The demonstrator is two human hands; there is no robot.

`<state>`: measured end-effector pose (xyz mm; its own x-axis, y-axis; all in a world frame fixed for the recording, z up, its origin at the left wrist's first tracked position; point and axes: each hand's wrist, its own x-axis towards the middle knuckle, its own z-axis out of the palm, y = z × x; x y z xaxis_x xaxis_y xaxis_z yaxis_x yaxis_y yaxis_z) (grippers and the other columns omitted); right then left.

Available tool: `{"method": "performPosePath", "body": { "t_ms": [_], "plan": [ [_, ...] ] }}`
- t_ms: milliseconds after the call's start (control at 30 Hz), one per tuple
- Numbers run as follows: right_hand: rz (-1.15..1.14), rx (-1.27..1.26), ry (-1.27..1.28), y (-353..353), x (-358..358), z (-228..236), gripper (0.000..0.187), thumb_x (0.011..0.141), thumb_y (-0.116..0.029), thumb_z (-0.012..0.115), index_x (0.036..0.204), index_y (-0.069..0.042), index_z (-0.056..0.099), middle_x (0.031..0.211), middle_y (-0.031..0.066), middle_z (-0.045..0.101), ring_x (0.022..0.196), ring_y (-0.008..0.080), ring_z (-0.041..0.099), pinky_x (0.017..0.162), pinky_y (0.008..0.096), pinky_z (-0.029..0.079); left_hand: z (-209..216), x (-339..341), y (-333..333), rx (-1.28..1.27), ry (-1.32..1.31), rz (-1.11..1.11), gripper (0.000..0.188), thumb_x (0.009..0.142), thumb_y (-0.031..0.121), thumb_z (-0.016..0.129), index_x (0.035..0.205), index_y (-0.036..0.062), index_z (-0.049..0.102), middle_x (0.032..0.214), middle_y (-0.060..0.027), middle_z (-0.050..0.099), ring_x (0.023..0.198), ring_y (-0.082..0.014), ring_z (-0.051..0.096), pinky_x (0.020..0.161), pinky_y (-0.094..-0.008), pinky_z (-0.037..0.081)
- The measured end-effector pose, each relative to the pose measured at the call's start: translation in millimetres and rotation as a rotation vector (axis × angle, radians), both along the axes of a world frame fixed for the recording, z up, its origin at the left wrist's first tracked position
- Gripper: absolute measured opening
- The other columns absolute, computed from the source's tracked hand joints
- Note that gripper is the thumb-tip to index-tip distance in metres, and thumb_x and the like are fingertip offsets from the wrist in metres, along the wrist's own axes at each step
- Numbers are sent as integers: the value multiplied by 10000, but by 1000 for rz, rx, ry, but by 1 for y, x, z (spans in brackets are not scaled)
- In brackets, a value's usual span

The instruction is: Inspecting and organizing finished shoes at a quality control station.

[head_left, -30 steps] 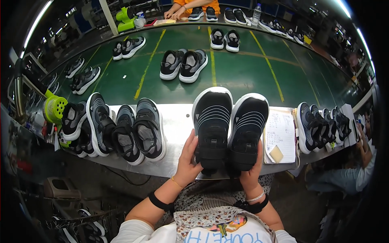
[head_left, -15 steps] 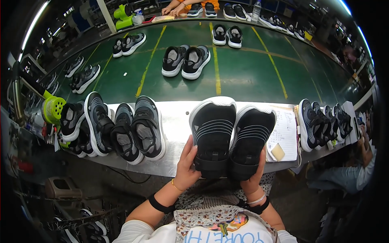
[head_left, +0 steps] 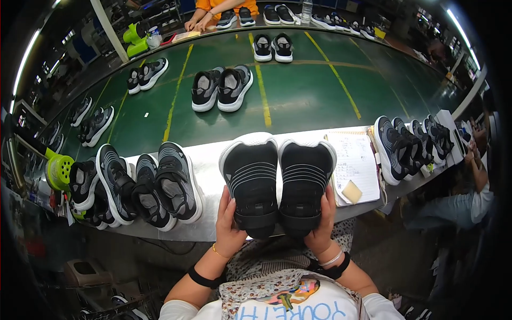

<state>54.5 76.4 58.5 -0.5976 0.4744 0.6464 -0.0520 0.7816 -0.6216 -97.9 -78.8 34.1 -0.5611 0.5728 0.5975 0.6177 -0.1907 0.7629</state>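
Note:
Two black sneakers with pale curved stripes and white soles are held up side by side in front of me, toes pointing away. My left hand [head_left: 229, 223] is closed around the outer side and heel of the left sneaker [head_left: 250, 180]. On the other side, my right hand [head_left: 322, 224] grips the right sneaker [head_left: 304, 178] the same way, with its fingers partly hidden behind it. The two sneakers touch or nearly touch at the heels, and a narrow gap shows between their toes. Both are above the metal ledge [head_left: 210, 178].
Several similar sneakers [head_left: 178, 181] stand at the ledge's left, and another row [head_left: 392, 149] at its right. A notebook [head_left: 352, 160] bearing a yellowish sponge [head_left: 351, 192] lies beside my right hand. Beyond, sneaker pairs [head_left: 230, 88] rest on the green conveyor [head_left: 304, 104]. A co-worker's hands [head_left: 198, 24] are across it.
The whole view has swung, so the surroundings sit further left. In my hands the two sneakers have come more level and straight beside each other; the grip stays.

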Motion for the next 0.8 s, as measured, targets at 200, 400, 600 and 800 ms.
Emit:
{"method": "performPosePath", "body": {
  "t_ms": [200, 400, 600, 800],
  "plan": [
    [-16, 49, -19, -1, -1, 0, 641, 817, -182, 557, 1348, -48, 223, 1352, 255, 284, 1225, 390, 345, 1018, 438, 263, 3, -2, -6, 46, -425, -104, 721, 710, -50, 628, 1334, 100, 300, 1371, -173, 293, 1218, -280, 388, 958, -358, 393],
    [226, -514, -312, 15, 8, -8, 644, 752, 0, 585, 1323, -22, 287, 1320, 140, 376, 1210, 238, 383, 1014, 344, 300, 4, -21, -20, -183, -319, -202, 471, 845, -50, 445, 1297, 12, 330, 1209, -73, 491, 1038, -143, 519, 880, -252, 452],
    [265, -141, -157, 20, 24, -45, 485, 730, -2, 621, 1196, -19, 488, 1254, 117, 465, 1170, 235, 428, 989, 337, 331, 18, -14, -17, -86, -403, -260, 381, 855, -40, 434, 1234, -19, 407, 1180, -64, 514, 1000, -112, 526, 857, -230, 459],
    [315, -573, -270, 20, 42, -81, 445, 948, -205, 317, 1339, -3, 256, 1310, 113, 401, 1175, 208, 416, 988, 305, 360, -10, -12, -26, 305, -1108, -585, 331, 884, 49, 436, 1208, -13, 439, 1166, -92, 528, 1005, -169, 545, 866, -269, 469]
  ]
}}
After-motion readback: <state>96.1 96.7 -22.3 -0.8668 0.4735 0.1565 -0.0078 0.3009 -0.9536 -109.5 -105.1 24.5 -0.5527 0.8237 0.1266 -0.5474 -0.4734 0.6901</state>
